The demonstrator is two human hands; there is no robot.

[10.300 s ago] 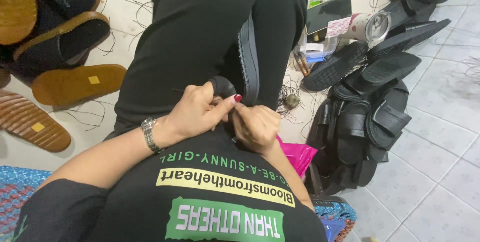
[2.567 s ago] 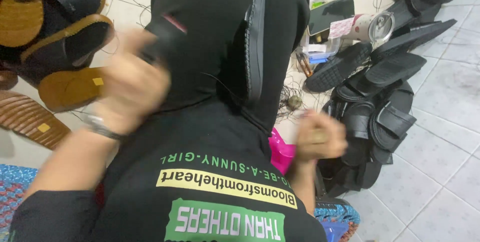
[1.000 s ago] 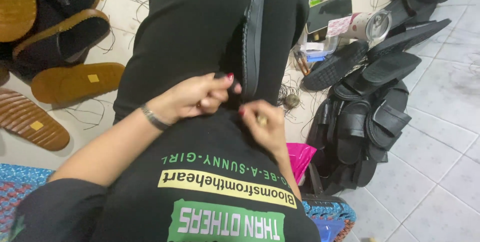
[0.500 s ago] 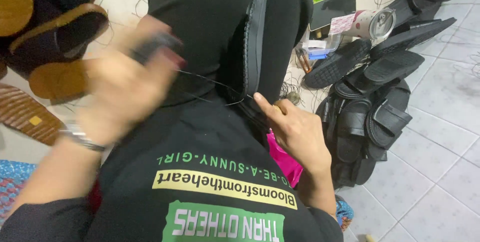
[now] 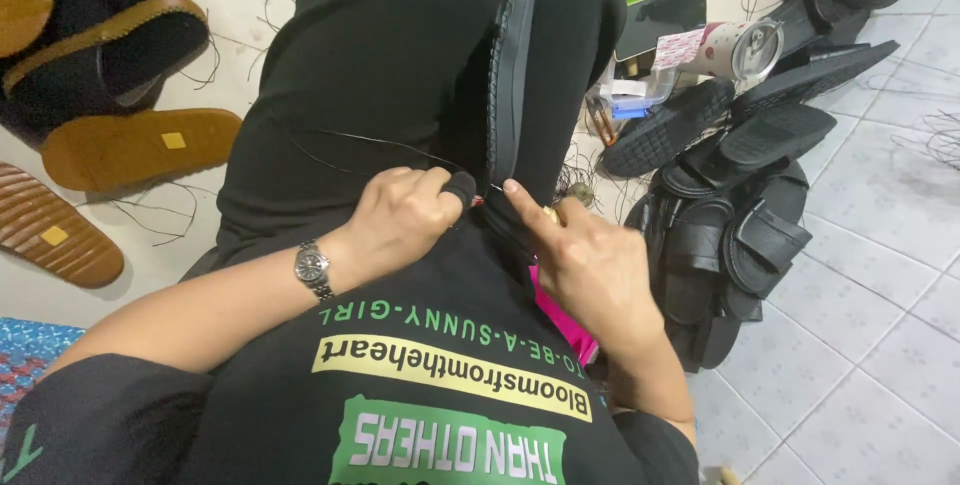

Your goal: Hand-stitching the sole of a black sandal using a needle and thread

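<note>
A black sandal sole (image 5: 510, 65) stands on edge between my black-trousered legs. My left hand (image 5: 400, 215), with a wristwatch and a black cover on the thumb tip, is closed at the sole's lower edge and pinches a thin black thread (image 5: 330, 140). The thread loops out to the left over my thigh. My right hand (image 5: 590, 260) is just right of the left. Its index finger lies stretched along the sole's edge and its other fingers curl around the lower end. A pink object (image 5: 565, 320) shows under that hand.
Tan and brown soles (image 5: 135, 145) lie on the floor at the left. A heap of black sandals (image 5: 740, 215) sits at the right, with a cup (image 5: 725, 50) and small boxes behind it. Loose threads litter the floor. Pale tiles (image 5: 860, 325) extend to the right.
Half a second ago my left hand was raised up and to the left, pulling the thread. It has since come back down to the sole's edge beside my right hand.
</note>
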